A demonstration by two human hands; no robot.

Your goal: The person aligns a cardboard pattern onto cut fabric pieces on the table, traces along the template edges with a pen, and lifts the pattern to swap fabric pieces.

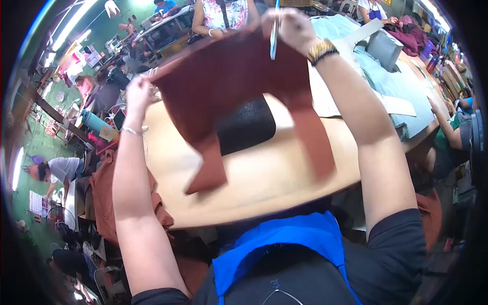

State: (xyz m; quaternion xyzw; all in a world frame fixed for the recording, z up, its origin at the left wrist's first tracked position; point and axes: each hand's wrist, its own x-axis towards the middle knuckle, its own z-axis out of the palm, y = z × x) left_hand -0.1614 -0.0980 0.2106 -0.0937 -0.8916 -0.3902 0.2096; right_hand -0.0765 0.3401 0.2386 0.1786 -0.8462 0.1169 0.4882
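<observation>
A dark red-brown cloth piece (pixel 229 81) hangs spread above the table, with two lighter strips dangling from its lower edge. My left hand (pixel 141 90) pinches its upper left corner. At the upper right, my right hand (pixel 292 30) grips the cloth's top edge, and a thin white and blue pen-like tool (pixel 274 38) sticks out from the same fingers. Both hands are raised and somewhat blurred. Partly hidden behind the cloth, a black mat (pixel 249 127) lies on the pale wooden table (pixel 254 183).
Light blue fabric (pixel 378 76) with white pattern pieces (pixel 396 105) and a grey block (pixel 385 50) lies at the right. Red-brown cloth (pixel 104 195) hangs off the left side. A person in a floral top (pixel 229 15) is across the table; others work around.
</observation>
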